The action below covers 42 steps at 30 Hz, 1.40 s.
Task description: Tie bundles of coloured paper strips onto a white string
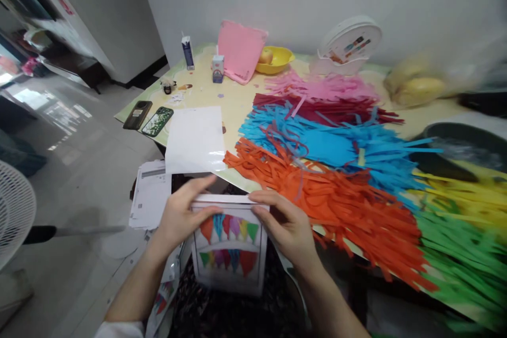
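Note:
A white printed sheet (228, 274) with colourful tassel bunting pictured on it hangs upright over my lap. Its top edge is a narrow white strip that looks folded over. My left hand (186, 211) grips the upper left corner, thumb across the front and index finger stretched out above the edge. At the upper right, my right hand (283, 227) pinches the strip between thumb and fingers. Just beyond the hands, a blank white sheet (194, 137) lies at the table edge. Orange tissue-like fringe (340, 206) spreads on the table to the right of my right hand.
Blue (328, 142), dark red, pink, yellow and green (455, 264) fringe bundles cover the table's right side. Two phones (157, 120) lie at the left corner. Drink cartons (217, 68), a pink case and a yellow bowl (277, 65) stand behind. A fan (16, 211) is at left.

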Tool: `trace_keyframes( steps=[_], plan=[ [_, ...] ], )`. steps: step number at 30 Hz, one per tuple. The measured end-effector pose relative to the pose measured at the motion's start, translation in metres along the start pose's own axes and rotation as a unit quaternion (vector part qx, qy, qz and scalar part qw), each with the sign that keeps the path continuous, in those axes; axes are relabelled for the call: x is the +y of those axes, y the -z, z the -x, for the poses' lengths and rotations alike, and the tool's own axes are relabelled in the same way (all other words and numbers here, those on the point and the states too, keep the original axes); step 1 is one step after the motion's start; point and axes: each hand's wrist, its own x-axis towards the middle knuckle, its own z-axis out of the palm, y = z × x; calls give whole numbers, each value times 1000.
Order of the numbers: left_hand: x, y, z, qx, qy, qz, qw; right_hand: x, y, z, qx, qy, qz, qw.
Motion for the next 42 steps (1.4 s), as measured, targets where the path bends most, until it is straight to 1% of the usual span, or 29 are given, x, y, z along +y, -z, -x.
trace_keyframes(
  steps=[1, 2, 3, 4, 5, 6, 8, 9, 10, 11, 13, 15, 18, 22, 24, 25, 28, 29, 30, 32, 35, 37, 38, 40, 41, 42],
  plan=[
    [-4, 4, 4, 17, 48, 43, 998, -3, -4, -2, 24, 5, -11, 1000],
    [-9, 7, 8, 23, 99, 83, 991, -5, -9, -3, 48, 7, -25, 998],
    [-14, 8, 13, 19, 151, 116, 982, -6, -15, -5, 64, 5, -47, 997],
    [-19, 8, 18, 15, 198, 140, 970, -6, -21, -6, 62, -3, -76, 995],
    [-24, 7, 22, 19, 238, 155, 959, -5, -26, -8, 42, -19, -108, 993],
    [-28, 5, 26, 35, 269, 166, 948, -2, -32, -9, 8, -43, -140, 989],
    [-34, -1, 31, 89, 295, 191, 932, 6, -41, -9, -74, -102, -175, 977],
    [-36, -4, 33, 108, 296, 207, 926, 10, -44, -9, -103, -127, -173, 971],
    [-37, -8, 33, 117, 296, 223, 921, 15, -47, -8, -114, -147, -162, 969],
    [-37, -11, 32, 113, 298, 237, 918, 19, -49, -7, -113, -159, -148, 970],
    [-38, -17, 31, 94, 306, 260, 911, 24, -51, -5, -92, -162, -123, 975],
    [-39, -20, 29, 96, 311, 272, 906, 26, -52, -4, -77, -158, -111, 978],
    [-41, -21, 28, 133, 307, 271, 903, 26, -54, -4, -79, -161, -129, 975],
    [-45, -15, 26, 187, 302, 260, 898, 30, -57, -6, -149, -174, -172, 958],
    [-49, -14, 28, 202, 296, 280, 891, 34, -60, -6, -156, -170, -163, 959],
    [-51, -15, 31, 192, 292, 299, 888, 36, -62, -6, -142, -164, -152, 964],
    [-57, -22, 45, 134, 284, 357, 880, 38, -69, -4, -83, -145, -111, 980],
    [-59, -24, 51, 124, 283, 367, 877, 37, -71, -2, -72, -144, -104, 982],
    [-60, -26, 56, 127, 282, 372, 875, 37, -73, -1, -68, -147, -103, 981],
    [-61, -29, 67, 151, 274, 371, 874, 40, -76, 3, -84, -168, -123, 975],
    [-60, -32, 77, 214, 258, 373, 865, 51, -77, 10, -155, -212, -162, 951],
    [-58, -35, 82, 234, 241, 391, 857, 61, -78, 15, -181, -229, -166, 942],
    [-58, -36, 84, 227, 232, 401, 857, 65, -79, 19, -181, -231, -162, 942],
    [-60, -34, 91, 196, 221, 412, 862, 72, -85, 28, -174, -220, -149, 948],
    [-63, -29, 95, 181, 222, 408, 867, 73, -88, 34, -178, -210, -144, 950],
    [-66, -20, 102, 166, 226, 394, 875, 75, -93, 39, -185, -198, -146, 951]
  ],
)
